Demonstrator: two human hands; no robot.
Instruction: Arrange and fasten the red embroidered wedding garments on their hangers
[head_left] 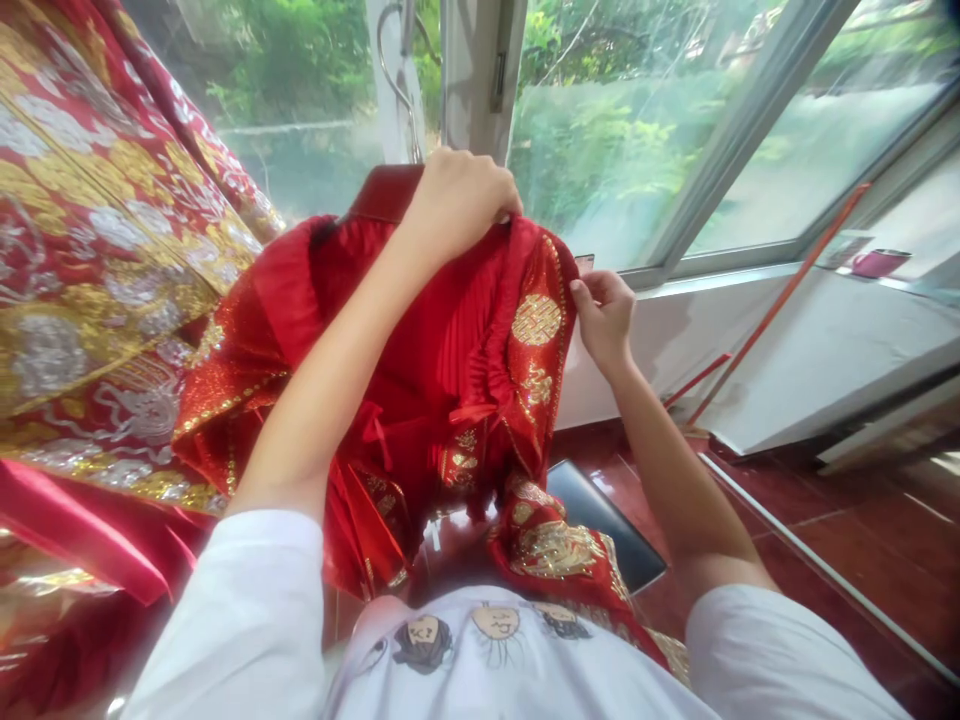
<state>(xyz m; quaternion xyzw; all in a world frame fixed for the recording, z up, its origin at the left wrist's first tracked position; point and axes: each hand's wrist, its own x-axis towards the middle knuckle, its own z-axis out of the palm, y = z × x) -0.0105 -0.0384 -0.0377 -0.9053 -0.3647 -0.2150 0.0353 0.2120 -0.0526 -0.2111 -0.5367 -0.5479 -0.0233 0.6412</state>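
Note:
A red garment (450, 380) with gold embroidery hangs in front of me from a hanger whose metal hook (397, 80) rises by the window frame. My left hand (457, 195) is closed over the top edge of the garment near the hanger's dark red shoulder (382, 190). My right hand (604, 315) pinches the garment's embroidered right edge, fingers closed on the cloth. The lower folds drop toward my white shirt.
A second red and gold embroidered cloth (90, 270) fills the left side. A big window (637, 120) lies ahead, with a white ledge (817, 350), a red pole (780, 300) leaning on it and a small dark bowl (877, 262). Glossy red floor tiles (847, 540) lie at right.

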